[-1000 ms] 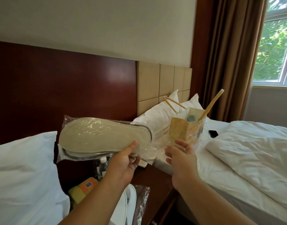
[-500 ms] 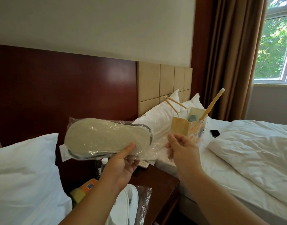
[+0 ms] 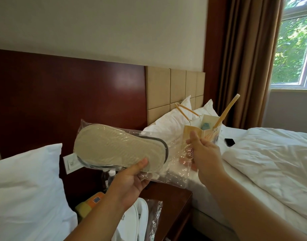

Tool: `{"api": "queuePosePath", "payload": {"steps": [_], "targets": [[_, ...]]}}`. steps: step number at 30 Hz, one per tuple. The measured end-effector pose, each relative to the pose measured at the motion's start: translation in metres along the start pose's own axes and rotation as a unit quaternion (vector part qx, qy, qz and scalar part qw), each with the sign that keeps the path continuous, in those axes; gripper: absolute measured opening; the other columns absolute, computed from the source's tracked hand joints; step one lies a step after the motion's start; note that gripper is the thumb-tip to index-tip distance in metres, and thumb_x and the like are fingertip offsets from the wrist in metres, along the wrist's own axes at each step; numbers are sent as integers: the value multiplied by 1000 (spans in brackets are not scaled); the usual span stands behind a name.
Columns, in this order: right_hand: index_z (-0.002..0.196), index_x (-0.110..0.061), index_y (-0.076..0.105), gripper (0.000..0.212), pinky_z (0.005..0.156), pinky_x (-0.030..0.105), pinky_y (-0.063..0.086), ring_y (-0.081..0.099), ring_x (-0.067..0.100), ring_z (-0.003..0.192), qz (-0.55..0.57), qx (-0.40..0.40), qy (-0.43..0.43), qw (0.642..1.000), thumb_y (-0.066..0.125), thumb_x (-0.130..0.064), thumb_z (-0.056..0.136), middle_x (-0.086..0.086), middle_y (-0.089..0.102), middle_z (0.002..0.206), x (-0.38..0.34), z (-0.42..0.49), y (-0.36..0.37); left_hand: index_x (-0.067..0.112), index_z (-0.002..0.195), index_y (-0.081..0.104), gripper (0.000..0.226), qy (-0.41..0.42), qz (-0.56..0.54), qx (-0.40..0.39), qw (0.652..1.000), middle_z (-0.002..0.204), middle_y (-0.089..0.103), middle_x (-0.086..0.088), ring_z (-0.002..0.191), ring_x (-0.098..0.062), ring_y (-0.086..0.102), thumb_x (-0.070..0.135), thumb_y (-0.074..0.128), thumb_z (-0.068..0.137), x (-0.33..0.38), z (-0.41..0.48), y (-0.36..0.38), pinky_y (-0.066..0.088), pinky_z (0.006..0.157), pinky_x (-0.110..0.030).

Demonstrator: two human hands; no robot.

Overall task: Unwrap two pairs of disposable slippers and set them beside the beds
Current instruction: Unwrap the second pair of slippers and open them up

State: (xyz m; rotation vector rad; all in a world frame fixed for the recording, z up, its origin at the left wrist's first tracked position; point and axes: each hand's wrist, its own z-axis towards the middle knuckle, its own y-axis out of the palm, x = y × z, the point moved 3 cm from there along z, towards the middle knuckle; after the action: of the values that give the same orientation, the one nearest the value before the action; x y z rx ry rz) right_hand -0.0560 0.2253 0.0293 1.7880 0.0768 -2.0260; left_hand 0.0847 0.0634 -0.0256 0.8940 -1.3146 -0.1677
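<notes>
A pair of beige-soled slippers [image 3: 114,148] in a clear plastic wrapper [image 3: 177,169] is held up sole-first in front of the headboard. My left hand [image 3: 133,180] grips the slippers near the heel end, thumb on the sole. My right hand [image 3: 201,153] pinches the loose open end of the wrapper, pulled out to the right. Below, on the nightstand, lies a second pair of white slippers [image 3: 133,221] beside another clear wrapper [image 3: 154,218].
A dark wooden nightstand [image 3: 175,202] stands between two white beds [image 3: 271,171], with bottles and an orange-yellow object on it. A paper gift bag [image 3: 206,129] and a black phone [image 3: 229,142] lie on the right bed. A pillow [image 3: 27,188] fills the lower left.
My right hand has taken hold of the wrapper's open end and drawn it to the right. My left hand has tilted the slippers slightly, heel end lower.
</notes>
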Motion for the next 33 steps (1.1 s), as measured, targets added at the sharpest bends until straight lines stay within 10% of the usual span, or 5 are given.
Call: {"api": "queuePosePath", "payload": {"steps": [7,12,16,22,33], "targets": [[79,-29,68,13,48,28,54,56,11,52,-118,-29,-242,963,64,-37,89,-2,65,62,-6,-30,1,3,96,71,23,4,-1,49,999,101,70,-15,80,-21,54,8,77,74,1,3,-4,55,53,-27],[111,-30,70,25,44,15,49,66,6,57,-391,-137,-84,906,59,-20,91,-6,70,73,18,-26,15,7,93,69,18,19,25,39,999,80,71,-9,53,-13,61,7,75,76,0,2,1,53,50,-27],[88,-32,73,20,48,20,53,68,7,55,-297,-178,-72,935,70,-12,83,-3,75,72,22,-19,19,11,79,76,7,20,49,20,998,71,67,-6,45,-10,57,7,77,73,-2,1,4,52,49,-26],[122,-18,61,55,75,40,63,74,31,100,55,-280,70,956,81,1,75,10,76,109,30,-15,26,8,83,77,11,13,71,-8,997,71,71,-6,50,-12,64,8,77,72,-1,3,6,53,48,-26],[116,-15,60,56,65,43,63,76,38,90,115,-183,109,970,81,-8,65,16,78,99,50,-3,18,13,97,75,46,55,63,63,994,93,76,-7,71,-17,70,27,89,56,8,13,-1,57,58,-32]]}}
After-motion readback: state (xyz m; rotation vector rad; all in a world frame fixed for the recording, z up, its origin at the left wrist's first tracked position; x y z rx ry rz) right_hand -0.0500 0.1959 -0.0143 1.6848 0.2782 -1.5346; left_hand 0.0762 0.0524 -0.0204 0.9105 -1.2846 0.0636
